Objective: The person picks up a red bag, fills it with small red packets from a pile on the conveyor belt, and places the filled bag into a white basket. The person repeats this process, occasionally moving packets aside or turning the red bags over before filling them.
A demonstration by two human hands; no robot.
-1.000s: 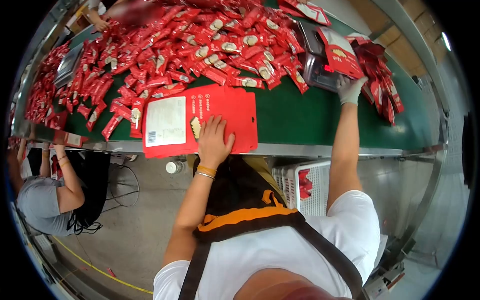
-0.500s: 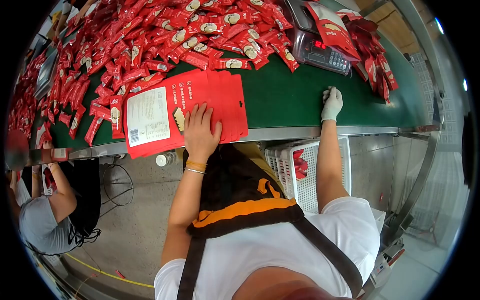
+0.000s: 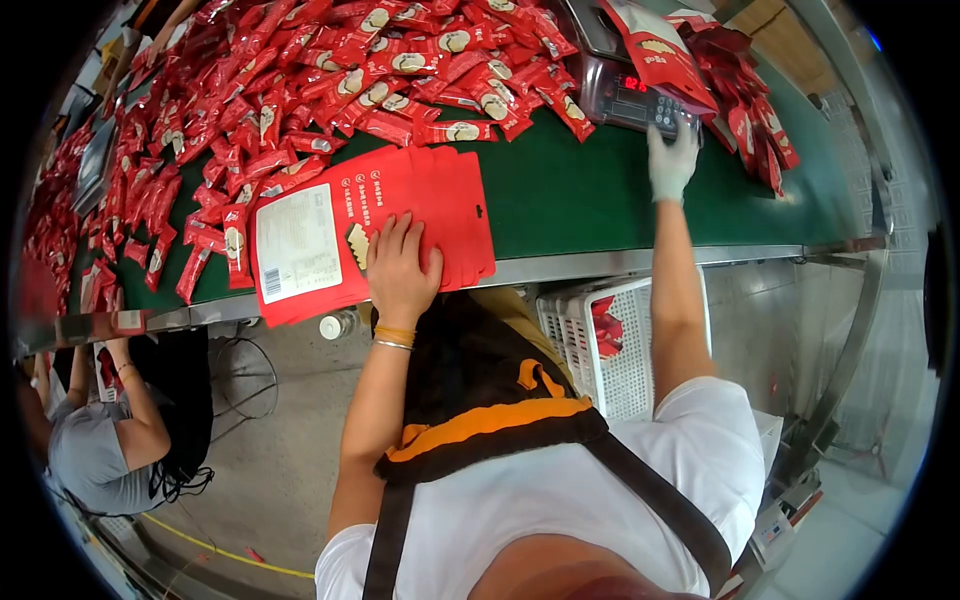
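My bare left hand (image 3: 403, 268) lies flat, fingers stretched, on a fanned stack of flat red pouches (image 3: 440, 190). The top pouch has a white label with a barcode on the left and overhangs the table's front edge. My right hand (image 3: 674, 160), in a white glove, is open with its fingertips right at the front panel of a digital scale (image 3: 625, 100) with red digits. Above these fingers, a red standing pouch (image 3: 660, 60) rests on the scale.
Small red snack packets (image 3: 400, 65) are heaped across the green table (image 3: 570, 200). More filled red pouches (image 3: 760, 130) stand right of the scale. Under the table edge is a white plastic basket (image 3: 620, 370) with red items. Another person (image 3: 110, 440) works at the left.
My right hand has moved up and slightly right from the table to the scale, its curled fingers opening out. My left hand stays on the pouches.
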